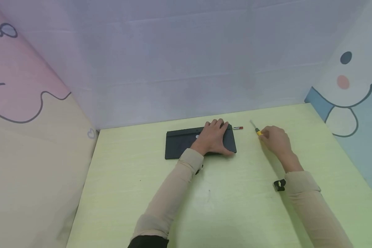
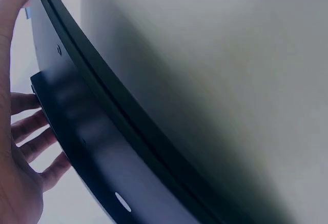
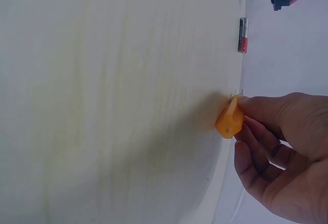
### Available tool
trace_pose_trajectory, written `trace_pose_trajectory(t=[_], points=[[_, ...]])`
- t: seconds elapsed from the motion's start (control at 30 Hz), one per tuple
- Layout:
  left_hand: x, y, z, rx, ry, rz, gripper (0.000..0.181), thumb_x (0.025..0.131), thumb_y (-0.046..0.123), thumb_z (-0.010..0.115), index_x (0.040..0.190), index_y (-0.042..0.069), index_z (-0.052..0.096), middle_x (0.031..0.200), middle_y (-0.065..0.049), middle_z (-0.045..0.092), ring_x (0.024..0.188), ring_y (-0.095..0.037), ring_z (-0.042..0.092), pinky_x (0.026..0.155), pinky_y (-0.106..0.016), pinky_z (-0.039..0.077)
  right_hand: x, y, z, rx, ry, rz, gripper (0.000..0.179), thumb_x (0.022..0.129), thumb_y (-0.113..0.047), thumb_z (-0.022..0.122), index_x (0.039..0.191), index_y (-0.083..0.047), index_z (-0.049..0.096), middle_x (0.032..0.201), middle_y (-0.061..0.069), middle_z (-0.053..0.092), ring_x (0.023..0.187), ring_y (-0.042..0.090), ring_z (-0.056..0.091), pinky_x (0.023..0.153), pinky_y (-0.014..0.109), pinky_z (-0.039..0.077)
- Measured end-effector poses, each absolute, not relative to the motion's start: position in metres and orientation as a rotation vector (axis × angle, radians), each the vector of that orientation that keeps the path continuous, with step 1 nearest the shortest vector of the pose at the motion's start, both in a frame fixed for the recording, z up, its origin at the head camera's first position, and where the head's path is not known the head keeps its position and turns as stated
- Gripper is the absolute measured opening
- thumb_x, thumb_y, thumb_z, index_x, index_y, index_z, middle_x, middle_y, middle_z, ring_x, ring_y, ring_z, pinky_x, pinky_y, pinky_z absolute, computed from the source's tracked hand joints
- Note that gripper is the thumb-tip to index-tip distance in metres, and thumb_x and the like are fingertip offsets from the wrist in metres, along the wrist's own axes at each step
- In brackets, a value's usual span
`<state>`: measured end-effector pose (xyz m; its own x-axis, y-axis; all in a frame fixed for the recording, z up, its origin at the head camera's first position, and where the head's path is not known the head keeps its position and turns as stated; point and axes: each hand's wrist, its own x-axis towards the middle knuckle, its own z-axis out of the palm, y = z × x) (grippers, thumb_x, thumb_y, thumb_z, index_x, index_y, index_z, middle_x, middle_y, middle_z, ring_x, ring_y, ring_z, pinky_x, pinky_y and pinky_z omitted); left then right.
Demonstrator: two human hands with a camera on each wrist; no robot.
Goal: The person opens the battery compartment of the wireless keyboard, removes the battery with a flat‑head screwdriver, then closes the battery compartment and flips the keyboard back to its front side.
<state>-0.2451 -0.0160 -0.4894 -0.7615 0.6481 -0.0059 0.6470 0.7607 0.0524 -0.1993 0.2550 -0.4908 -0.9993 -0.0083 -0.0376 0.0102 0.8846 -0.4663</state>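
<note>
A thin black keyboard (image 1: 181, 144), with no keys showing on its upward face, lies on the table. A raised bar runs along its far edge, and a small white oval mark shows on it. My left hand (image 1: 213, 137) spans its right part, thumb at the near edge and fingers over the far edge; the left wrist view shows this grip from the side. To the right, my right hand (image 1: 276, 140) pinches a screwdriver by its yellow handle (image 3: 230, 119). The screwdriver's shaft (image 1: 252, 123) points away to the far left. Between hand and keyboard lies a red-ended battery (image 3: 243, 35).
The pale yellow-green table (image 1: 136, 196) ends at the back against a light cloth wall (image 1: 186, 69). Printed cartoon panels stand on the left (image 1: 28, 155) and right sides. Dark wrist-camera mounts sit at both cuffs.
</note>
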Motion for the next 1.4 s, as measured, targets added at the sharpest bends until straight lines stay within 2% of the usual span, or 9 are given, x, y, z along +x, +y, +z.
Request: trace_pose_trajectory(t=[0.1, 0.33, 0.53, 0.87, 1.4], points=[[-0.246, -0.017, -0.482, 1.094, 2.938, 0.095, 0.122, 0.066, 0.09, 0.065, 0.16, 0.018, 0.035, 0.154, -0.005, 0.042, 0.137, -0.023, 0.045, 0.109, -0.046, 0.043, -0.2, 0.256, -0.491, 0.001, 3.007, -0.752, 0.03, 0.098, -0.016, 0.064, 0.116, 0.009, 0.068, 0.109, 0.03, 0.072, 0.094, 0.046, 0.07, 0.077, 0.056, 0.058], [-0.249, -0.019, -0.464, 1.058, 2.93, 0.164, 0.125, 0.065, 0.091, 0.064, 0.161, 0.019, 0.032, 0.157, -0.005, 0.039, 0.141, -0.023, 0.043, 0.116, -0.046, 0.042, -0.201, 0.258, -0.494, 0.002, 3.008, -0.758, 0.03, 0.098, -0.016, 0.065, 0.115, 0.008, 0.068, 0.108, 0.03, 0.073, 0.092, 0.045, 0.071, 0.073, 0.054, 0.059], [-0.25, -0.025, -0.447, 1.02, 2.932, 0.309, 0.125, 0.065, 0.089, 0.068, 0.163, 0.021, 0.029, 0.159, -0.004, 0.037, 0.143, -0.023, 0.043, 0.119, -0.049, 0.041, -0.201, 0.259, -0.492, -0.003, 3.013, -0.761, 0.028, 0.097, -0.014, 0.066, 0.114, 0.008, 0.069, 0.108, 0.03, 0.073, 0.093, 0.045, 0.07, 0.074, 0.055, 0.057], [-0.252, -0.034, -0.425, 1.022, 2.936, 0.541, 0.122, 0.066, 0.083, 0.074, 0.162, 0.021, 0.032, 0.151, -0.003, 0.043, 0.13, -0.02, 0.049, 0.11, -0.044, 0.049, -0.202, 0.261, -0.493, 0.003, 3.021, -0.757, 0.03, 0.097, -0.016, 0.067, 0.114, 0.009, 0.068, 0.108, 0.031, 0.073, 0.09, 0.045, 0.071, 0.069, 0.052, 0.058], [-0.249, -0.057, -0.4, 1.04, 2.926, 1.017, 0.117, 0.064, 0.07, 0.084, 0.159, 0.017, 0.039, 0.143, 0.0, 0.048, 0.125, -0.014, 0.051, 0.106, -0.034, 0.052, -0.202, 0.263, -0.493, 0.014, 3.023, -0.746, 0.028, 0.098, -0.015, 0.066, 0.113, 0.009, 0.068, 0.107, 0.03, 0.073, 0.089, 0.044, 0.071, 0.064, 0.046, 0.058]])
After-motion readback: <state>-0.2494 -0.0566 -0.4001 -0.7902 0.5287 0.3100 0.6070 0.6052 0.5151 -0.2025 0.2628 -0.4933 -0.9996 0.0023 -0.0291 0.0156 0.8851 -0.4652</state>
